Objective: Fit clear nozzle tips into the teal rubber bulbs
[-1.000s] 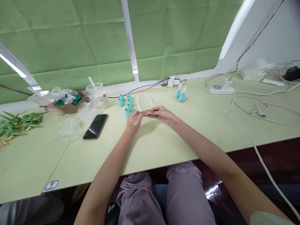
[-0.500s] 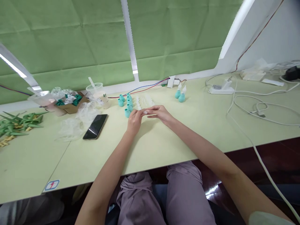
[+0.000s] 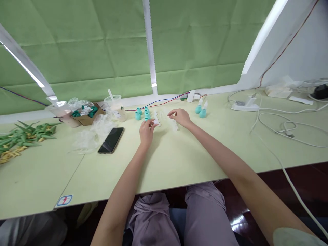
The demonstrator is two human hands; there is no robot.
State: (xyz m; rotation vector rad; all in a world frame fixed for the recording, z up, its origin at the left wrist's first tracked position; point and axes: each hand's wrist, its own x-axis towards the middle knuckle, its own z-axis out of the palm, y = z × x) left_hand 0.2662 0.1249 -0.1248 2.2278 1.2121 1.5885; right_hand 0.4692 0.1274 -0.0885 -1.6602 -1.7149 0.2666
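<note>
My left hand (image 3: pixel 147 132) is closed in a pinch on a small white piece (image 3: pixel 155 121), just in front of the teal vases. Apart from it, my right hand (image 3: pixel 180 117) has thumb and fingertips drawn together; what lies between them is too small to make out. Right under those fingers is a clear, whitish strip (image 3: pixel 174 125). More white, bumpy strips (image 3: pixel 158 118) lie between the hands. Several small teal vase-shaped pieces (image 3: pixel 138 115) stand open-topped behind my left hand. Beyond my right hand, two teal pieces (image 3: pixel 202 113) carry white pointed tips (image 3: pixel 205 104).
A phone (image 3: pixel 111 140) and crumpled clear plastic bags (image 3: pixel 88 138) lie to the left. Behind them stand a plastic cup (image 3: pixel 118 111) and a cardboard box (image 3: pixel 89 119). Green and yellow pieces (image 3: pixel 28 135) are heaped far left. A power strip (image 3: pixel 245 106) and white cables (image 3: pixel 279 124) occupy the right.
My hands were together over a small white piece; now they are apart. My right hand has moved away to the right and over the clear strip, while the left keeps the white piece.
</note>
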